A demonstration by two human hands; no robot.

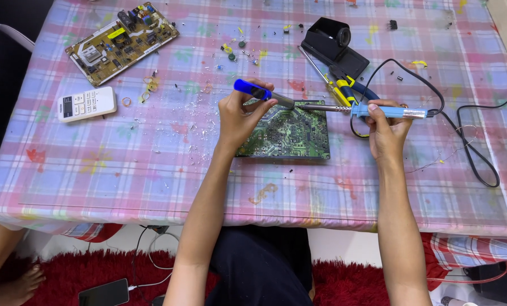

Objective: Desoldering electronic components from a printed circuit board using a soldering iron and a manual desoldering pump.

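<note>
Gripping a blue desoldering pump [262, 93], the left hand [239, 116] is closing its fingers around the barrel and holding it slanted, with its grey tip pointing down at the far edge of the green circuit board [290, 133]. Right hand [385, 127] is clasping the light-blue handle of a soldering iron [378, 111], holding it nearly level so that its metal shaft is reaching left toward the pump's tip; both tips are meeting just above the board's far edge. That board is lying flat on the plaid tablecloth [151, 164], solder side up, between the 2 hands and partly under the left one. Black cord is trailing from the iron's handle and looping across the cloth to the right. Just behind the iron, yellow-and-blue pliers [347, 90] and a black iron stand [334, 42] are sitting. At far left, a second brown circuit board [122, 42] and a white remote control [87, 103] are lying well apart from the work. Small loose components are scattering the cloth's middle.
</note>
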